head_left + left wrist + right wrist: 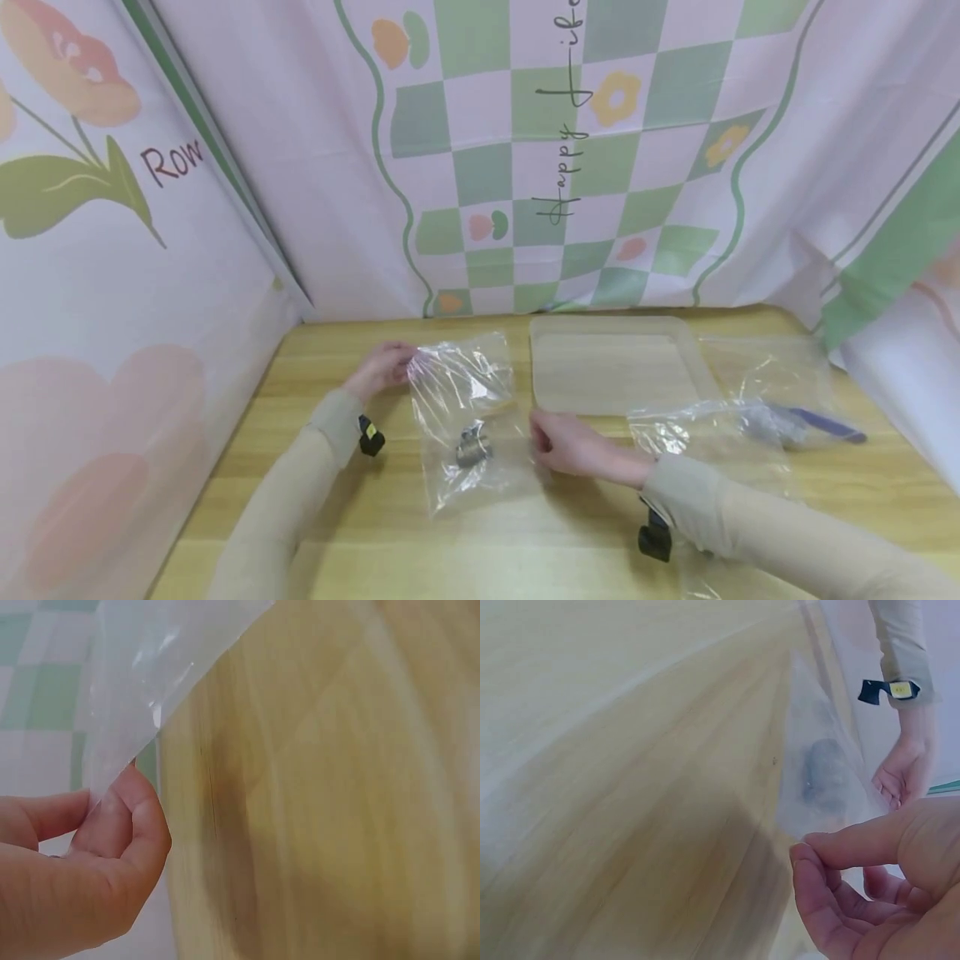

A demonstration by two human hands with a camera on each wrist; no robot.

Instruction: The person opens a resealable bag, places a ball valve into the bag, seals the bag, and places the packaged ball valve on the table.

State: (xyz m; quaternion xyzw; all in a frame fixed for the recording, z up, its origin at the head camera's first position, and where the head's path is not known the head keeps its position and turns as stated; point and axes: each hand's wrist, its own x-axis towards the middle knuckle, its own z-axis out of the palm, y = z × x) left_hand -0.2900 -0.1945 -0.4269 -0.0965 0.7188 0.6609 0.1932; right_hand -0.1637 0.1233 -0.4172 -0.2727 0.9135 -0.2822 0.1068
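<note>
A clear plastic bag (457, 387) is held between my two hands over the wooden table, with a shiny grey metal piece (472, 447) inside it. Its exact kind is blurred by the film. My left hand (382, 369) pinches the bag's far left corner; the left wrist view shows the film (169, 664) between thumb and fingers. At the bag's right edge is my right hand (573, 446), thumb and forefinger pressed together on the film in the right wrist view. There, the metal piece (825, 772) appears as a dark shape through cloudy plastic.
A shallow translucent tray (607, 375) lies at the back, right of the bag. More clear bags (712, 437) spread under and beside my right forearm. One holds an item with a blue-purple handle (828, 423). Printed curtains (480, 167) hang behind and at both sides.
</note>
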